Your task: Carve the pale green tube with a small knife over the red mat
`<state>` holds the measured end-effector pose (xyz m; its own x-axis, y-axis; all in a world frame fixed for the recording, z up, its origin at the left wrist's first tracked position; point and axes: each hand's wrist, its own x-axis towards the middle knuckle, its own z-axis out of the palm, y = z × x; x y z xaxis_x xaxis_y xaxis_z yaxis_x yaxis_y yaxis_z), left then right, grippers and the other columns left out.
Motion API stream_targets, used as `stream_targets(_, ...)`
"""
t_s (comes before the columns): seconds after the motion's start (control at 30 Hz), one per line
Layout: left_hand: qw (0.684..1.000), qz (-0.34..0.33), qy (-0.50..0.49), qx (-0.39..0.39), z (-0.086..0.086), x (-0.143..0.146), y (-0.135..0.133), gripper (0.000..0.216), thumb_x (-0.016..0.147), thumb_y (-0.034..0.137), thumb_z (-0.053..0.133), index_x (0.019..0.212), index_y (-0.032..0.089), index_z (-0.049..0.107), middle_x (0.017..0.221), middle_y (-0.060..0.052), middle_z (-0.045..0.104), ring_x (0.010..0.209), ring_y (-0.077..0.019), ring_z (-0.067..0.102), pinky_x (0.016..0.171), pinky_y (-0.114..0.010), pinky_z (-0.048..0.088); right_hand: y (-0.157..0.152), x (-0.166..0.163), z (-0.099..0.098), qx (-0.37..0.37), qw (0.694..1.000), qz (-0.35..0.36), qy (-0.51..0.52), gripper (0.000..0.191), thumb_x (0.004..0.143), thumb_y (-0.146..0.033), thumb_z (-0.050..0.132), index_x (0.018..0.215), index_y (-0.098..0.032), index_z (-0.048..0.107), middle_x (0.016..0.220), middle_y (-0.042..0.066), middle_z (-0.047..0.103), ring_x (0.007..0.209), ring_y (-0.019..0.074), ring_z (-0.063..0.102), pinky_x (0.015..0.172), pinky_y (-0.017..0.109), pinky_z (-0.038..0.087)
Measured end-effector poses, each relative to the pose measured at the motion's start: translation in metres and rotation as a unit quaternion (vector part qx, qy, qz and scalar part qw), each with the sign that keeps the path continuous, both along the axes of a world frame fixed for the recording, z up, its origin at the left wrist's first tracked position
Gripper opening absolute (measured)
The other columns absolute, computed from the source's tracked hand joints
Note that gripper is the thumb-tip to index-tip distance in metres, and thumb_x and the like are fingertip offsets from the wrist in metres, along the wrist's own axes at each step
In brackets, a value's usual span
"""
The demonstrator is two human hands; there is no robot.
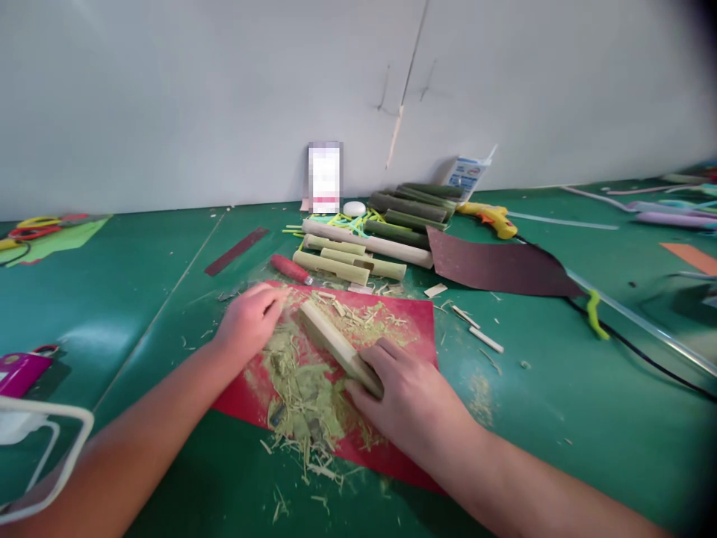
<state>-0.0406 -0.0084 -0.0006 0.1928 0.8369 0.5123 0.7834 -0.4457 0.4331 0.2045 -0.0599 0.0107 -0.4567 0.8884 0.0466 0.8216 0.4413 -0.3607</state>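
My right hand (pixel 414 388) is wrapped round the near end of a pale, peeled bamboo piece (pixel 333 340), which slants away to the left over a red sheet (pixel 417 321). Heaped on that sheet are green dust and curly bamboo shavings (pixel 305 396). At the sheet's far left corner is my left hand (pixel 252 317), its fingers curled together; whatever they may hold is too small to make out. Just beyond it lies a red-handled tool (pixel 291 269), its working end hidden among the scraps.
Several cut bamboo tubes (pixel 364 246) lie behind the sheet, before a phone (pixel 325 175) leaning on the wall. A brown sandpaper sheet (pixel 498 261) and a yellow glue gun (pixel 490 219) are to the right. Scissors (pixel 39 228) sit far left; a white frame (pixel 84 426) crosses the lower left.
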Motion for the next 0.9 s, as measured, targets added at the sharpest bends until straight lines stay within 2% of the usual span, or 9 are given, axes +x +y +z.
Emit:
stream_targets(0.07, 0.996, 0.053, -0.077, -0.010, 0.005, 0.001, -0.002, 0.021, 0.085, 0.026, 0.051, 0.094, 0.017, 0.067, 0.089, -0.005, 0.066, 0.080, -0.0150, 0.060, 0.075, -0.026, 0.047, 0.001, 0.001, -0.001, 0.008, 1.000, 0.004, -0.001, 0.010, 0.078, -0.028, 0.053, 0.078, -0.018, 0.055, 0.081, 0.003, 0.054, 0.068, 0.0146, 0.053, 0.058, 0.026, 0.039)
stream_targets(0.13, 0.978, 0.082, -0.173, -0.081, 0.010, 0.006, -0.004, 0.023, 0.084, 0.030, 0.052, 0.096, 0.017, 0.067, 0.080, -0.003, 0.065, 0.061, -0.0108, 0.055, 0.058, -0.022, 0.045, 0.002, 0.002, 0.000, 0.016, 1.000, 0.007, 0.001, 0.010, 0.078, -0.029, 0.053, 0.078, -0.019, 0.055, 0.081, 0.002, 0.054, 0.068, 0.0145, 0.052, 0.057, 0.026, 0.038)
stream_targets(0.23, 0.925, 0.063, -0.316, -0.200, 0.013, 0.014, -0.006, 0.026, 0.084, 0.035, 0.052, 0.094, 0.015, 0.065, 0.066, -0.001, 0.060, 0.041, -0.0049, 0.039, 0.039, -0.018, 0.031, 0.005, 0.004, 0.003, 0.029, 1.000, 0.003, 0.005, 0.011, 0.078, -0.030, 0.054, 0.076, -0.019, 0.054, 0.079, 0.002, 0.054, 0.064, 0.0136, 0.051, 0.056, 0.026, 0.037)
stream_targets(0.37, 0.860, 0.038, -0.434, -0.266, 0.013, 0.020, -0.007, 0.026, 0.080, 0.037, 0.056, 0.086, 0.013, 0.063, 0.063, -0.001, 0.058, 0.038, -0.0025, 0.035, 0.036, -0.016, 0.021, 0.009, 0.006, 0.005, 0.042, 0.999, -0.009, 0.009, 0.012, 0.079, -0.030, 0.053, 0.075, -0.019, 0.053, 0.079, 0.002, 0.054, 0.066, 0.0139, 0.050, 0.057, 0.027, 0.037)
stream_targets(0.5, 0.833, 0.025, -0.462, -0.304, 0.012, 0.021, -0.008, 0.026, 0.080, 0.037, 0.056, 0.076, 0.012, 0.061, 0.064, -0.001, 0.058, 0.038, -0.0018, 0.036, 0.036, -0.016, 0.019, 0.012, 0.004, 0.003, 0.037, 0.999, -0.006, 0.016, 0.013, 0.081, -0.031, 0.052, 0.078, -0.019, 0.055, 0.080, 0.002, 0.054, 0.068, 0.0140, 0.051, 0.059, 0.027, 0.038)
stream_targets(0.6, 0.850, 0.028, -0.435, -0.297, 0.012, 0.022, -0.009, 0.025, 0.081, 0.037, 0.055, 0.077, 0.013, 0.061, 0.066, -0.001, 0.059, 0.040, -0.0024, 0.037, 0.037, -0.016, 0.022, 0.012, 0.002, 0.003, 0.039, 0.999, -0.005, -0.002, 0.015, 0.081, -0.033, 0.051, 0.079, -0.019, 0.055, 0.080, 0.002, 0.054, 0.067, 0.0142, 0.051, 0.058, 0.027, 0.037)
stream_targets(0.73, 0.897, 0.033, -0.349, -0.269, 0.012, 0.025, -0.011, 0.025, 0.082, 0.037, 0.055, 0.078, 0.014, 0.064, 0.068, -0.002, 0.062, 0.043, -0.0039, 0.041, 0.038, -0.017, 0.028, 0.008, 0.004, 0.006, 0.061, 0.997, 0.000, -0.038, 0.018, 0.082, -0.037, 0.049, 0.082, -0.020, 0.056, 0.080, 0.002, 0.055, 0.067, 0.0153, 0.051, 0.054, 0.028, 0.032)
stream_targets(0.83, 0.931, 0.032, -0.279, -0.235, 0.011, 0.028, -0.012, 0.023, 0.083, 0.033, 0.053, 0.091, 0.016, 0.066, 0.073, -0.002, 0.065, 0.045, -0.0055, 0.044, 0.040, -0.017, 0.033, 0.005, 0.006, 0.009, 0.065, 0.996, 0.002, -0.053, 0.017, 0.082, -0.036, 0.048, 0.080, -0.020, 0.056, 0.079, 0.002, 0.055, 0.065, 0.0149, 0.051, 0.052, 0.028, 0.030)
stream_targets(0.9, 0.956, 0.026, -0.220, -0.193, 0.010, 0.028, -0.011, 0.023, 0.084, 0.030, 0.052, 0.100, 0.019, 0.065, 0.080, -0.003, 0.067, 0.052, -0.0081, 0.052, 0.046, -0.019, 0.042, 0.004, 0.007, 0.010, 0.058, 0.997, 0.004, -0.059, 0.016, 0.082, -0.034, 0.047, 0.080, -0.020, 0.055, 0.079, 0.001, 0.056, 0.064, 0.0147, 0.051, 0.052, 0.028, 0.030)
